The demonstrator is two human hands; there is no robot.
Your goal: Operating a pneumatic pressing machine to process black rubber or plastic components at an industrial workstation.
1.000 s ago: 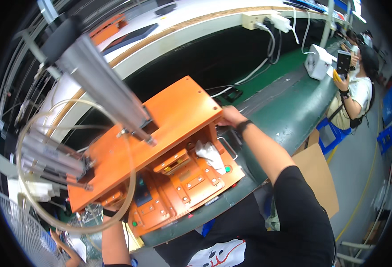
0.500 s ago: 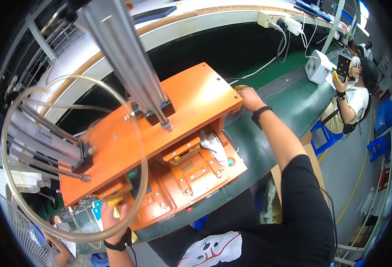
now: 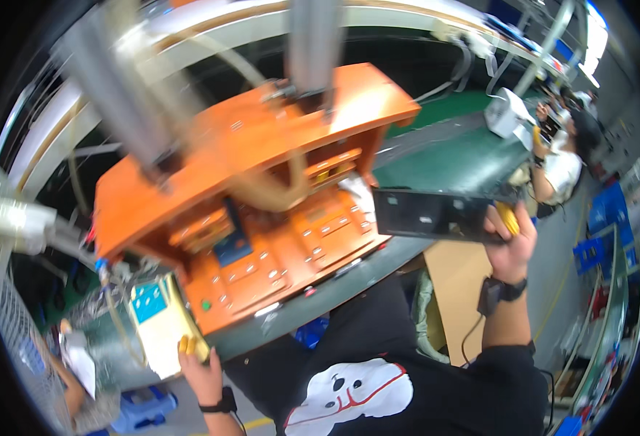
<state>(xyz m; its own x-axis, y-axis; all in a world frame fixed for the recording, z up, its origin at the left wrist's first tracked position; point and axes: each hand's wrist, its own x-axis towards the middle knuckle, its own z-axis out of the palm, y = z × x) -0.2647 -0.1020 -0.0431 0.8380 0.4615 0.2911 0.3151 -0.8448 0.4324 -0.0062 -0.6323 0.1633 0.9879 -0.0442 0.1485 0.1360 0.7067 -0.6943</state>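
My right hand [image 3: 512, 243] grips one end of a flat black rectangular panel [image 3: 436, 215], held out over the bench's edge to the right of an orange press fixture [image 3: 262, 156]. Yellow covers sit on its fingertips. My left hand [image 3: 202, 374], also with yellow fingertip covers, is at the near corner of a pale yellow stack [image 3: 163, 338] on the left; its thumb stands apart from the fingers. Inside the fixture, a dark blue-black piece [image 3: 232, 243] lies on the left of the orange base, and a whitish crumpled cloth [image 3: 358, 195] is at the right.
Two blurred metal cylinders [image 3: 312, 51] rise from the fixture's top, with a clear hose [image 3: 294, 174] looping in front. A small white fan [image 3: 505, 112] stands on the green bench [image 3: 443, 160] at right. Beyond it sits another person [image 3: 561, 167]. Below is an open cardboard box [image 3: 458, 291].
My right hand has left the fixture's right end and now holds the black panel. My left hand has moved from the fixture's left front to the pale stack. The view has shifted.
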